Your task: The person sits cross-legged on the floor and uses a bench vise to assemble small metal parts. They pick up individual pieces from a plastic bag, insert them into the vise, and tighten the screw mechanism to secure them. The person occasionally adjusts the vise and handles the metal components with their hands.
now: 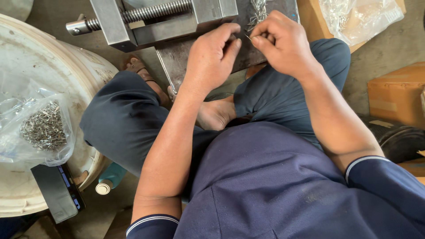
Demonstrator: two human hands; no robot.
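Two hands at a steel vise

Right hand (283,42) pinches a thin metal pin (248,37); left hand (212,55), fingers curled narrow, rests on the vise plate (175,57), loose pins (257,12) at twelve o'clock.

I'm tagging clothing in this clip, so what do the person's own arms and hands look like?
Both hands, left hand and right hand, are bare: no gloves, rings or watch visible. The forearms are uncovered. Each arm ends in a short dark navy sleeve with thin white stripes at the cuff, part of a navy shirt.
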